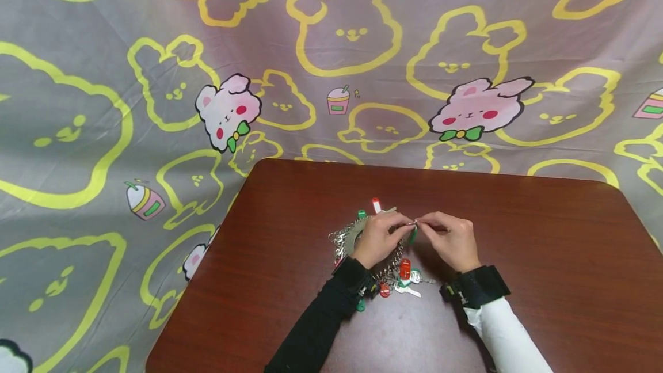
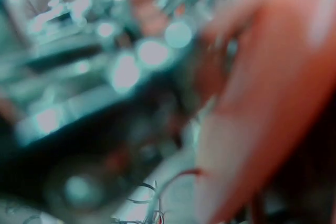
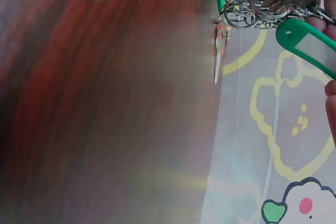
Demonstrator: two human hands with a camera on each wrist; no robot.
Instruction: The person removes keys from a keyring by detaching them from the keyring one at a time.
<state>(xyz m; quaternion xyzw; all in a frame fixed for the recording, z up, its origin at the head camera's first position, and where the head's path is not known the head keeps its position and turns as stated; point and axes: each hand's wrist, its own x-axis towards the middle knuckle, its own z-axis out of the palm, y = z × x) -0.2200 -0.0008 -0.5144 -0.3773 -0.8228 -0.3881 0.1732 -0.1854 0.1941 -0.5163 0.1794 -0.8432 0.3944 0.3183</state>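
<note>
A large bunch of keys on metal rings [image 1: 339, 240] lies on the table around a greyish ring-shaped piece, partly hidden by my left hand [image 1: 377, 239]. My left thumb and fingertips pinch a small metal key ring [image 1: 414, 223] at the bunch's right side. Facing it, my right hand [image 1: 453, 240] pinches at the same small ring, fingertips close to the left ones. A green key tag [image 3: 304, 45] hangs just under the fingertips. In the left wrist view, blurred metal [image 2: 126, 72] fills the area beside the hand.
Red [image 1: 405, 269] and green key tags [image 1: 361, 213] stick out around the bunch, and a loose-hanging silver key [image 1: 409, 290] points toward the front. The brown table [image 1: 559, 258] ends at the back against a patterned cloth [image 1: 362, 125].
</note>
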